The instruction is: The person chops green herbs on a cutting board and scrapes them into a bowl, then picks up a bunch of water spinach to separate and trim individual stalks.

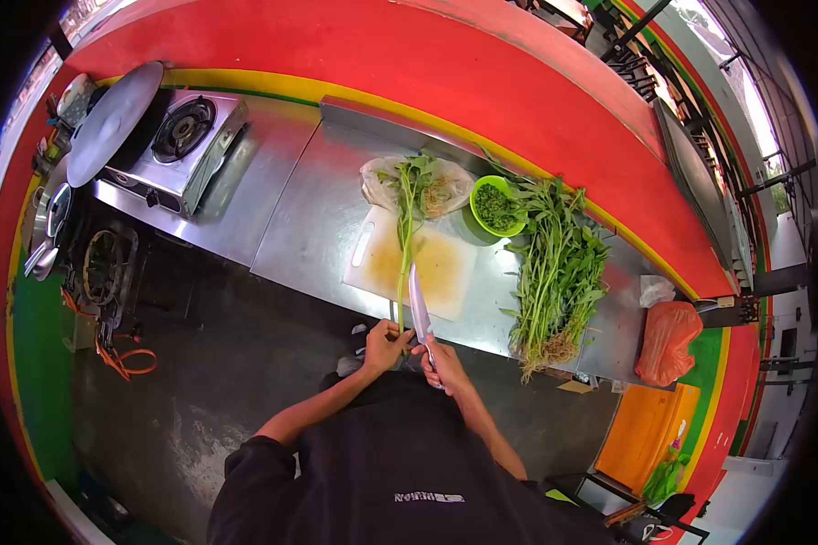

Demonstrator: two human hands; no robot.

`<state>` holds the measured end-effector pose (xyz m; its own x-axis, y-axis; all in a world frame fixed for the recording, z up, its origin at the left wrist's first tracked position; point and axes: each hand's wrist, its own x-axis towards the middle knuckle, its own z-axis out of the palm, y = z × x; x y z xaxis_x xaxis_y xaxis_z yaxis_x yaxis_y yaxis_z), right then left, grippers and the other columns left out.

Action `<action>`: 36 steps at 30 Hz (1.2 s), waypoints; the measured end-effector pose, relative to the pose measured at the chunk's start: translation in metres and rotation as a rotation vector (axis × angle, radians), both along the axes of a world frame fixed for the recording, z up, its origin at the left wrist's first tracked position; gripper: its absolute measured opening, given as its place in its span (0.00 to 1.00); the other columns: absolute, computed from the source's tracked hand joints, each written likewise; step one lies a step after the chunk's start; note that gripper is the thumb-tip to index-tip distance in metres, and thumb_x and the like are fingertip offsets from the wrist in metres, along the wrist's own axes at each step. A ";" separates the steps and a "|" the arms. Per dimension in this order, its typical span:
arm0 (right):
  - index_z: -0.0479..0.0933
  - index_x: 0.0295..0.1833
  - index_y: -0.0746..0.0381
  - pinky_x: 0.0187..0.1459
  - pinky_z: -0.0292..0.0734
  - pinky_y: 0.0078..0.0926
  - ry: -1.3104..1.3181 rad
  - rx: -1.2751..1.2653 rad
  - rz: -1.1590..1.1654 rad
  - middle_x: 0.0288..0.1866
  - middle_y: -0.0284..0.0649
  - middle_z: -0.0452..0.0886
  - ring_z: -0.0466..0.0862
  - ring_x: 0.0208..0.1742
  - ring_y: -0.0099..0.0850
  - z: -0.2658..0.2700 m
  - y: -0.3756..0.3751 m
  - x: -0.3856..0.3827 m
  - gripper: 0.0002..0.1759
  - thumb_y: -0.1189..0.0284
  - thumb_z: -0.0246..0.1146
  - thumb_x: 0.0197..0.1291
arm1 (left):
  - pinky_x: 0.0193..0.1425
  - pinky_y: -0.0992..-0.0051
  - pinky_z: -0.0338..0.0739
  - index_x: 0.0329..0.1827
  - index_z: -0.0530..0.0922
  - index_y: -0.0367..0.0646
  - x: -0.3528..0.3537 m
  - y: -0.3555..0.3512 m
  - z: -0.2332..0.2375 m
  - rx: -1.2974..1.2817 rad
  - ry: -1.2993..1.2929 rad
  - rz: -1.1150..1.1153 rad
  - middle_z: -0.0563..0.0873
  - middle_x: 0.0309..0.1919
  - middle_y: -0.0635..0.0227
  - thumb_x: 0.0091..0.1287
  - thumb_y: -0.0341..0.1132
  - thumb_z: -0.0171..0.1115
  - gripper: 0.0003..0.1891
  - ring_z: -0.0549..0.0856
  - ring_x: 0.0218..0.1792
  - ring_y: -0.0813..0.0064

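Observation:
My left hand (384,347) is closed around the lower end of a long green leafy stalk (405,259), close to the counter's front edge. The stalk stretches away across a white cutting board (459,272) with a yellow-brown stain, its leaves reaching a clear plastic bag (457,189). In my right hand (444,366) is a kitchen knife (418,304), gripped by the handle, its blade pointing away from me just right of the stalk. Behind the board stands a bright green bowl (503,231) of chopped greens. A large heap of rooted leafy stalks (559,268) lies to its right.
A steel counter (291,209) runs along a red wall (336,54). On the left sit a gas stove (177,141) and a large round metal lid (115,124). A red plastic bag (668,343) rests at the right end, above an orange cabinet (645,431).

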<state>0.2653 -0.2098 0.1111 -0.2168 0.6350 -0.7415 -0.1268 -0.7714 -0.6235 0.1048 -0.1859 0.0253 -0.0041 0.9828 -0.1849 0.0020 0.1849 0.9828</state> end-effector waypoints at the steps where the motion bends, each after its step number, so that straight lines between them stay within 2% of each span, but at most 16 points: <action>1: 0.75 0.48 0.67 0.12 0.52 0.18 0.010 0.025 0.007 0.17 0.27 0.63 0.59 0.10 0.16 0.004 0.000 0.001 0.33 0.43 0.48 0.75 | 0.24 0.76 0.78 0.32 0.74 0.35 0.000 0.001 0.004 0.001 -0.001 -0.004 0.85 0.24 0.60 0.63 0.30 0.74 0.14 0.88 0.25 0.76; 4: 0.74 0.48 0.67 0.12 0.52 0.18 0.006 0.063 0.031 0.17 0.27 0.63 0.59 0.10 0.16 0.008 -0.001 0.001 0.33 0.43 0.47 0.75 | 0.26 0.76 0.79 0.33 0.74 0.34 -0.001 0.002 0.010 0.072 0.060 -0.022 0.86 0.26 0.60 0.63 0.30 0.74 0.14 0.87 0.26 0.77; 6: 0.74 0.48 0.68 0.12 0.52 0.18 -0.001 0.071 0.024 0.17 0.27 0.63 0.59 0.10 0.16 0.003 -0.001 0.000 0.33 0.44 0.48 0.75 | 0.26 0.75 0.79 0.33 0.74 0.34 0.002 0.004 0.010 -0.103 0.079 0.010 0.87 0.28 0.60 0.63 0.31 0.74 0.14 0.87 0.26 0.76; 7: 0.74 0.48 0.68 0.12 0.52 0.18 -0.010 0.080 0.016 0.17 0.27 0.63 0.59 0.10 0.16 0.000 -0.001 0.001 0.33 0.44 0.48 0.76 | 0.26 0.75 0.79 0.33 0.74 0.34 0.004 0.006 0.008 -0.101 0.079 0.014 0.87 0.28 0.60 0.63 0.31 0.74 0.14 0.87 0.26 0.76; 9: 0.75 0.48 0.68 0.12 0.52 0.18 -0.054 0.065 -0.005 0.18 0.27 0.63 0.59 0.10 0.16 -0.005 0.000 0.001 0.32 0.45 0.48 0.76 | 0.26 0.75 0.79 0.34 0.74 0.33 0.009 0.010 0.002 -0.207 -0.068 0.070 0.87 0.28 0.59 0.63 0.31 0.74 0.15 0.87 0.26 0.76; 13: 0.76 0.47 0.68 0.12 0.54 0.19 -0.117 -0.008 -0.031 0.18 0.28 0.65 0.60 0.12 0.17 -0.008 0.004 0.005 0.30 0.47 0.50 0.76 | 0.26 0.74 0.79 0.33 0.75 0.32 0.021 0.013 -0.019 -0.217 -0.001 0.071 0.87 0.26 0.59 0.62 0.32 0.75 0.15 0.88 0.26 0.75; 15: 0.76 0.47 0.68 0.13 0.53 0.19 -0.105 0.003 -0.018 0.18 0.28 0.64 0.60 0.12 0.17 -0.008 0.005 0.009 0.30 0.47 0.50 0.76 | 0.27 0.73 0.81 0.32 0.76 0.32 0.028 0.013 -0.026 -0.153 0.223 0.087 0.87 0.23 0.59 0.60 0.35 0.77 0.17 0.88 0.25 0.75; 18: 0.75 0.47 0.68 0.13 0.53 0.19 -0.077 -0.014 0.012 0.18 0.28 0.64 0.60 0.12 0.17 -0.009 0.008 0.013 0.30 0.47 0.50 0.76 | 0.28 0.72 0.81 0.32 0.76 0.32 0.033 0.014 -0.027 -0.218 0.184 0.123 0.87 0.23 0.58 0.58 0.34 0.78 0.17 0.88 0.24 0.75; 25: 0.75 0.46 0.67 0.13 0.51 0.19 -0.125 0.015 0.110 0.19 0.28 0.65 0.60 0.12 0.17 -0.022 0.020 0.018 0.30 0.47 0.48 0.76 | 0.27 0.74 0.79 0.31 0.76 0.34 0.038 0.016 -0.035 -0.172 0.202 0.137 0.86 0.23 0.59 0.56 0.33 0.79 0.17 0.86 0.24 0.76; 27: 0.75 0.46 0.67 0.13 0.52 0.19 -0.138 0.025 0.121 0.19 0.29 0.66 0.60 0.12 0.17 -0.026 0.022 0.019 0.31 0.46 0.48 0.76 | 0.27 0.72 0.81 0.31 0.75 0.34 0.039 0.017 -0.037 -0.202 0.231 0.131 0.86 0.24 0.58 0.56 0.33 0.79 0.18 0.88 0.24 0.72; 34: 0.75 0.46 0.67 0.12 0.53 0.19 -0.160 0.001 0.128 0.18 0.29 0.66 0.60 0.12 0.17 -0.035 0.027 0.020 0.31 0.46 0.48 0.76 | 0.28 0.71 0.82 0.31 0.74 0.34 0.036 0.017 -0.039 -0.221 0.179 0.128 0.86 0.24 0.58 0.57 0.32 0.78 0.17 0.89 0.25 0.71; 36: 0.75 0.46 0.68 0.12 0.53 0.19 -0.177 -0.004 0.133 0.18 0.29 0.66 0.60 0.12 0.17 -0.036 0.028 0.021 0.31 0.46 0.48 0.76 | 0.27 0.72 0.82 0.31 0.74 0.34 0.035 0.017 -0.036 -0.167 0.278 0.115 0.86 0.24 0.58 0.57 0.31 0.78 0.17 0.89 0.24 0.71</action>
